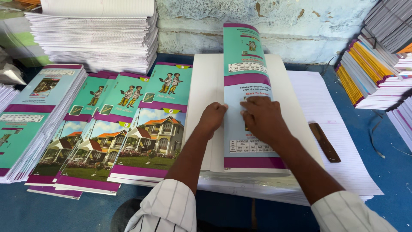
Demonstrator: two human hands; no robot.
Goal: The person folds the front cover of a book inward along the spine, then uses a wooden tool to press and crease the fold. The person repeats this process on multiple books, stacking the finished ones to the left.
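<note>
A printed notebook cover sheet (pixel 244 68), teal, pale blue and purple, lies lengthwise over a white paper stack (pixel 206 81) in front of me. My right hand (pixel 264 118) presses flat on the sheet's middle. At the cover's left edge, my left hand (pixel 212 118) rests with its fingers curled, touching both the sheet and the white stack. Neither hand grips anything.
Finished notebooks with house-picture covers (pixel 148 129) fan out to the left, beside another pile (pixel 30 116). Tall paper stacks (pixel 94 38) sit at the back left, coloured-edge stacks (pixel 369 73) at the right. A brown wooden stick (pixel 325 142) lies on ruled sheets (pixel 339 141).
</note>
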